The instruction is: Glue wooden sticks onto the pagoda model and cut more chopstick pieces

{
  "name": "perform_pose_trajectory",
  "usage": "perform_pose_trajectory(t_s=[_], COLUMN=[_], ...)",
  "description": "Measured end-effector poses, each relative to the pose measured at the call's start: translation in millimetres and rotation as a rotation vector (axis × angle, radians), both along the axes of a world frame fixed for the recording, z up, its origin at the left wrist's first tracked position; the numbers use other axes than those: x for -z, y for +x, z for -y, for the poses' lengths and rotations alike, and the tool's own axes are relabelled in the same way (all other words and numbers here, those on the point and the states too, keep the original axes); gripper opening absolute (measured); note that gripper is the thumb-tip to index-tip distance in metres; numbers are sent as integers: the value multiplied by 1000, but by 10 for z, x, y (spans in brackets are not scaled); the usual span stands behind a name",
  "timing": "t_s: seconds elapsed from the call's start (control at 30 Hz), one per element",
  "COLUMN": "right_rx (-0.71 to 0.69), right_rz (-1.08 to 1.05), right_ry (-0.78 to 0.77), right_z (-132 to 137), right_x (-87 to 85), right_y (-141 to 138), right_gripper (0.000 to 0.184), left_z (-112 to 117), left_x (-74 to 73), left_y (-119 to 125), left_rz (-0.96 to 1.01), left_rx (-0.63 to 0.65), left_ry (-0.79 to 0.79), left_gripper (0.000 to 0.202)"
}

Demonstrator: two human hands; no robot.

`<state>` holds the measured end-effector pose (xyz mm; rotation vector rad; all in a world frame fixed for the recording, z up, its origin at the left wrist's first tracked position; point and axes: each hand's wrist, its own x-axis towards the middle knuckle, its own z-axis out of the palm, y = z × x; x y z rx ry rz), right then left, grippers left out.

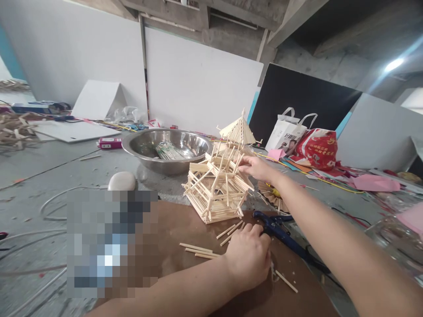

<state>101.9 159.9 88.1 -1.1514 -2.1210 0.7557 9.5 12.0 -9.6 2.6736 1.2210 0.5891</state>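
A pagoda-like model (216,187) built of thin wooden sticks stands on a brown board (175,224), its upper part with a pointed roof (241,130). My right hand (254,168) reaches to the model's right side, fingers closed at the sticks of its middle tier. In front of the model my left hand (248,251) is curled into a fist low over the board. Its fingertips are turned away, so what it holds is hidden. A blue hand tool (280,231) lies just right of that fist. Loose sticks (198,250) are scattered beside both sides of it.
A steel basin (165,149) holding a clear-wrapped bundle stands behind the board. A white rounded object (122,181) and cables (49,207) lie at the left. Right rear, a white bag (286,132) and a red bag (317,149) stand among paper scraps. Part of the left is pixelated.
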Motion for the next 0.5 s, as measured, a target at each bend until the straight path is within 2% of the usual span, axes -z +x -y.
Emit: perform_pose_trajectory(t_s=[0.1, 0.2, 0.27, 0.5], right_rx=[-20, 74, 113, 72], right_rz=[-108, -192, -196, -137], right_ry=[-132, -205, -234, -322], right_z=[-22, -74, -127, -347], right_x=[-38, -63, -58, -29], right_y=[3, -9, -46, -156], right_gripper=[22, 18, 15, 21], left_z=[-6, -9, -11, -49], left_x=[20, 2, -26, -59], left_y=[-2, -8, -13, -38], left_rz=[-34, -62, -79, -137], left_rx=[-30, -35, -41, -61], left_ry=[11, 18, 28, 48], left_gripper=[15, 16, 18, 22])
